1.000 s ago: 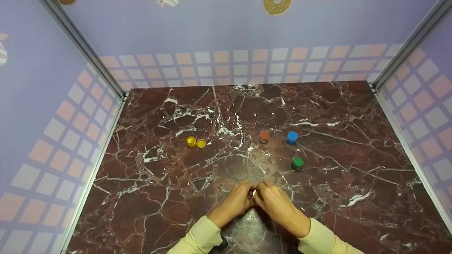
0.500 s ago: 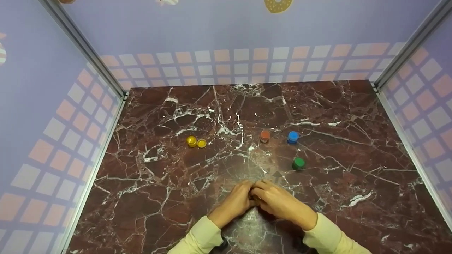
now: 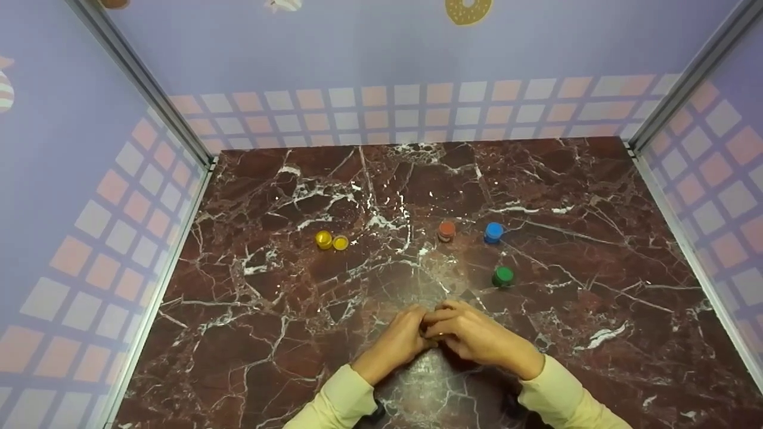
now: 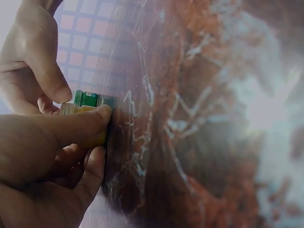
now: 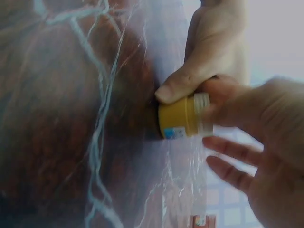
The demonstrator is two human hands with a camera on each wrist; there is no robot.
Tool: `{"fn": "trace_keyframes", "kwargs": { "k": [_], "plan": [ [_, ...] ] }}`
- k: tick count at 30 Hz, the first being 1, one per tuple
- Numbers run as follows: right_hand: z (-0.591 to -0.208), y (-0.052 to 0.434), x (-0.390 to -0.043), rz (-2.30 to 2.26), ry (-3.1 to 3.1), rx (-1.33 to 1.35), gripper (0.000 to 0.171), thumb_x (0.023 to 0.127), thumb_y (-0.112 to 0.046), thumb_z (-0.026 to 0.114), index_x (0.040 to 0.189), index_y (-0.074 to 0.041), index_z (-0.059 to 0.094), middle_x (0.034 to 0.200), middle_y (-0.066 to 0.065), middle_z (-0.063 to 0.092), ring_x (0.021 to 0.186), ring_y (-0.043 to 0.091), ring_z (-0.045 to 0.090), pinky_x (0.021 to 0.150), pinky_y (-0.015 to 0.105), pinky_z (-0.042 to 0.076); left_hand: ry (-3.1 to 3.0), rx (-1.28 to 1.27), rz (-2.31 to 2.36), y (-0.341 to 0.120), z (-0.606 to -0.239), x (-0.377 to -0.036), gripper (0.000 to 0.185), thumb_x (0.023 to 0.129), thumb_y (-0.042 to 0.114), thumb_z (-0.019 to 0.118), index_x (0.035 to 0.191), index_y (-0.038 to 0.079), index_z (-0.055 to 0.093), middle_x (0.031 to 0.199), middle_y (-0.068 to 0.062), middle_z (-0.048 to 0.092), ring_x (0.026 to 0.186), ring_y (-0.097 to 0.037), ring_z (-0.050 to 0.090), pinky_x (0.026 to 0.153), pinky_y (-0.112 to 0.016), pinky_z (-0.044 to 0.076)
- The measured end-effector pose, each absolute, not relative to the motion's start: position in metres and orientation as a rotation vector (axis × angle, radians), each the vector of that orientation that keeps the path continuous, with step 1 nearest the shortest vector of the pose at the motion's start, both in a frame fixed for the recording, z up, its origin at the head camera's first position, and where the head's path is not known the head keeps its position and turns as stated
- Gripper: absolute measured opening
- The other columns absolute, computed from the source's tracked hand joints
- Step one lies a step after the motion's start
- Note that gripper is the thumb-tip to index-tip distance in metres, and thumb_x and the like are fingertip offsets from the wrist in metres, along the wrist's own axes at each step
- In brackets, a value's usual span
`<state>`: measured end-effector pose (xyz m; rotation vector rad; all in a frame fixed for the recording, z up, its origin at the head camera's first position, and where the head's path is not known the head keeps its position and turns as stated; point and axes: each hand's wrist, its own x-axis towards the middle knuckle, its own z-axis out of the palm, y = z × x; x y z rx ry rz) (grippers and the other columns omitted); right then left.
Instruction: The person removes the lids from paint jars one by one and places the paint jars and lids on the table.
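Note:
My two hands meet low on the dark red marble table (image 3: 381, 196), in the middle of the head view. The left hand (image 3: 396, 341) grips a small yellow jar (image 5: 180, 118) by its body, thumb (image 4: 80, 126) lying along the side. My right hand (image 3: 480, 336) curls over the jar's white threaded neck (image 5: 202, 101), thumb on it, with the other fingers (image 5: 232, 148) loosely spread below. From the head view the jar is hidden between the hands. I cannot see a cap on it.
Two small yellow round pieces (image 3: 331, 241) lie side by side at left centre. An orange jar (image 3: 446, 230), a blue jar (image 3: 493, 232) and a green jar (image 3: 502, 276) stand to the right, just beyond my hands. Patterned walls enclose the table on three sides.
My right hand has rolled further over the jar, its wrist swinging right. The pale top that showed between the hands a second ago is now covered. The left hand stays put.

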<state>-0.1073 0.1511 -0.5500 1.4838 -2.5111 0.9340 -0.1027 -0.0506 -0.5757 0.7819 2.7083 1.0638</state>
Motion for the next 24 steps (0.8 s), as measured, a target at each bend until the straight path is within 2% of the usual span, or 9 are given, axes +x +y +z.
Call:
{"fn": "trace_keyframes", "kwargs": {
  "k": [4, 9, 13, 19, 24],
  "plan": [
    [-0.550, 0.153, -0.106, 1.080, -2.546, 1.295, 0.027, 0.080, 0.003, 0.075, 0.105, -0.010, 0.078, 0.118, 0.004, 0.071, 0.110, 0.022, 0.063, 0.094, 0.041, 0.054, 2.688, 0.780, 1.092, -0.051, -0.576, -0.103, 0.035, 0.077, 0.011, 0.090, 0.103, 0.004, 0.068, 0.093, -0.003, 0.064, 0.084, -0.014, 0.061, 0.078, -0.028, 0.054],
    [-0.547, 0.144, -0.101, 1.162, -2.632, 0.807, 0.009, 0.089, -0.002, 0.077, 0.098, -0.004, 0.075, 0.097, 0.005, 0.071, 0.083, 0.017, 0.066, 0.072, 0.034, 0.058, 2.679, 0.772, 1.117, -0.051, -0.576, -0.103, 0.037, 0.075, 0.011, 0.092, 0.099, 0.003, 0.066, 0.088, 0.000, 0.060, 0.077, -0.009, 0.053, 0.072, -0.025, 0.050],
    [-0.546, 0.133, -0.092, 1.080, -2.750, 0.548, 0.014, 0.091, -0.011, 0.078, 0.097, 0.000, 0.073, 0.092, 0.009, 0.069, 0.074, 0.020, 0.064, 0.067, 0.034, 0.056, 2.695, 0.771, 1.103, -0.050, -0.576, -0.103, 0.035, 0.074, 0.011, 0.092, 0.095, 0.004, 0.065, 0.085, 0.001, 0.057, 0.074, -0.008, 0.051, 0.070, -0.024, 0.049],
    [-0.546, 0.119, -0.079, 0.938, -2.794, 0.538, 0.026, 0.091, -0.022, 0.080, 0.093, 0.000, 0.067, 0.087, 0.007, 0.062, 0.068, 0.018, 0.058, 0.059, 0.034, 0.053, 2.736, 0.797, 1.070, -0.050, -0.576, -0.103, 0.027, 0.079, 0.008, 0.086, 0.098, 0.004, 0.068, 0.091, -0.003, 0.064, 0.082, -0.016, 0.062, 0.077, -0.030, 0.053],
    [-0.546, 0.113, -0.074, 0.780, -2.770, 0.600, 0.026, 0.085, -0.013, 0.084, 0.087, -0.003, 0.060, 0.081, 0.006, 0.056, 0.063, 0.024, 0.059, 0.053, 0.037, 0.051, 2.749, 0.826, 1.041, -0.050, -0.576, -0.102, 0.023, 0.080, 0.005, 0.083, 0.096, 0.003, 0.067, 0.087, -0.002, 0.061, 0.078, -0.015, 0.059, 0.075, -0.031, 0.051]
  ]
}}
